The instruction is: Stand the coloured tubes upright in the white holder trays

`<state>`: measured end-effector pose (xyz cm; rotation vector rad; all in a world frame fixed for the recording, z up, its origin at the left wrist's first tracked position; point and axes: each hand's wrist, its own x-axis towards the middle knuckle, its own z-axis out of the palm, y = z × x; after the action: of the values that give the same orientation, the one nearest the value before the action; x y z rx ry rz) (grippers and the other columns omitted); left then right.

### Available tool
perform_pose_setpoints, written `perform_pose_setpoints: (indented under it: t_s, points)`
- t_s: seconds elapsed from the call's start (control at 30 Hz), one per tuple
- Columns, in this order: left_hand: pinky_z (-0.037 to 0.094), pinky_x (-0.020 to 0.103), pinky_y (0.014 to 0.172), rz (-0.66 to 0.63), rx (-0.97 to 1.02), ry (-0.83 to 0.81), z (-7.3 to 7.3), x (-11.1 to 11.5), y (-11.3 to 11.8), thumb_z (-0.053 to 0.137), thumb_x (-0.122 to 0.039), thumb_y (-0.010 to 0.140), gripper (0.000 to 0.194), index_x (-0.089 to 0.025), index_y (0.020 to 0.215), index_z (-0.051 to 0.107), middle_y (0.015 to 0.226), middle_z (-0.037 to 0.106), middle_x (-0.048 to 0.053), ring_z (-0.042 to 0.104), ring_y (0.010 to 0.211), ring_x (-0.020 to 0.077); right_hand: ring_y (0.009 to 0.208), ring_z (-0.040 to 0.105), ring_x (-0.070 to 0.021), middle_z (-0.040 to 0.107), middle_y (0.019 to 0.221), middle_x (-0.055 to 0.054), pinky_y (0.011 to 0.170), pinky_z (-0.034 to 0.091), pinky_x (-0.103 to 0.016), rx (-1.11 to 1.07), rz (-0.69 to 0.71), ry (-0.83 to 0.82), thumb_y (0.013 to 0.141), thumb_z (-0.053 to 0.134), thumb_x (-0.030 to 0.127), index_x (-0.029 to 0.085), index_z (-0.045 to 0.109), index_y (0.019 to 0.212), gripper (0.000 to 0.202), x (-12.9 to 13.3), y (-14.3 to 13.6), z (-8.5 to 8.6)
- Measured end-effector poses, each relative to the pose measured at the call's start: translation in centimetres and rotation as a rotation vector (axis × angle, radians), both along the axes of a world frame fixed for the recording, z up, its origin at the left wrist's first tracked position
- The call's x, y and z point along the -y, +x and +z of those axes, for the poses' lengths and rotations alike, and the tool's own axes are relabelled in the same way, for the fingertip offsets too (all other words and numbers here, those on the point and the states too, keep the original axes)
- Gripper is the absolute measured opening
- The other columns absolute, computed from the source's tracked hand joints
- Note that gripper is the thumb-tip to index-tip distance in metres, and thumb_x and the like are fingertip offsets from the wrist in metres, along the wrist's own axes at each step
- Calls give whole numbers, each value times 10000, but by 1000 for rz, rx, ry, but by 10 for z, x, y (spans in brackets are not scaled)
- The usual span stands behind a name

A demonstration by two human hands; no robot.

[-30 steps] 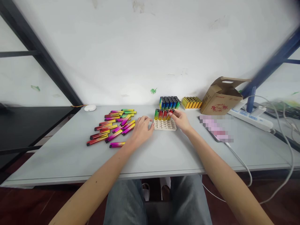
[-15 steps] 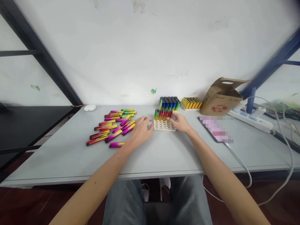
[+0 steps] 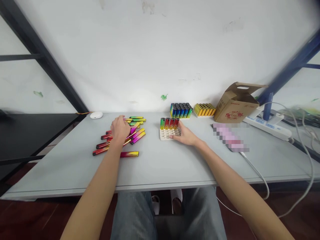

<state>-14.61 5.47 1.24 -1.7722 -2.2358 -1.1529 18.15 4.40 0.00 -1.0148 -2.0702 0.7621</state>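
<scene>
Resting on pile of glossy rainbow sticks (image 3: pixel 117 135), left hand (image 3: pixel 120 129); grip unclear. Right hand (image 3: pixel 186 136) steadies white tray (image 3: pixel 168 134).

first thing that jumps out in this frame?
The pile of rainbow-coloured sticks on the grey table, left of centre, with the left hand resting on it. Just right of centre, the right hand touches a white holed tray with four coloured lighters upright in its back row. Two full trays and a cardboard box stand against the wall.
</scene>
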Motion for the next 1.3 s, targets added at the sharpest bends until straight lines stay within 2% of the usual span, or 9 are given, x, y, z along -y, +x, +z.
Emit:
perform_pose_setpoints:
  t_s: [0.3,0.57,0.7,0.77,0.83,0.93,1.07,1.17,1.3]
  points:
    - [465,503,880,90,-59,-167,-5,-1,-3,536,-256,847,254,-198,1029,702,1009,707,155,622,1014,353,1170,565,-293,584,1295,-133,1002,439,-440,30,-21,18,755,716,461,179,416,1292,676,1,-1,-1]
    - [450,487,930,53,-92,76,6,5,0,470,-264,916,237,-181,1012,670,1015,714,125,638,995,305,1160,571,-305,584,1294,-145,992,450,-459,52,-11,17,753,705,519,181,401,1334,738,-2,1,-3]
    - [433,444,990,-106,-52,341,19,11,15,482,-328,938,234,-188,1040,639,1066,697,101,620,1061,265,1350,398,-358,387,1492,-195,1099,335,-528,42,-145,36,744,694,573,174,258,1484,947,-3,5,-2]
    - [462,391,977,-245,32,435,26,16,29,505,-346,933,223,-194,1031,636,1035,700,76,637,1027,225,1378,356,-349,318,1537,-179,1121,300,-533,-14,-248,144,800,632,562,183,233,1512,900,-1,6,2]
    - [492,358,948,-358,119,479,31,22,46,505,-356,937,228,-195,1029,638,977,708,56,661,956,194,1296,447,-322,444,1452,-149,1091,343,-501,-65,-318,303,866,552,514,203,367,1459,694,4,5,9]
    - [535,325,861,-488,198,564,34,32,74,540,-368,922,222,-189,990,652,991,707,58,679,896,178,925,610,-260,682,989,-90,888,464,-409,-50,-307,389,917,480,448,236,661,1116,343,16,-2,17]
    - [555,319,829,-620,310,603,30,42,103,577,-351,914,180,-190,931,654,910,709,50,689,851,166,541,487,-152,594,613,-6,582,394,-300,19,-50,198,942,439,457,217,701,815,377,32,-22,17]
    - [572,332,845,-671,412,557,25,46,115,609,-360,898,191,-195,988,647,952,706,57,698,881,172,510,446,-123,570,574,12,524,332,-268,-38,50,46,933,449,486,195,682,725,426,37,-35,15]
    - [578,356,898,-691,486,562,22,49,121,623,-352,897,319,-223,1187,584,1011,697,62,694,952,177,507,472,-113,655,669,-9,510,360,-261,-263,13,-221,858,559,531,178,700,792,386,33,-39,19]
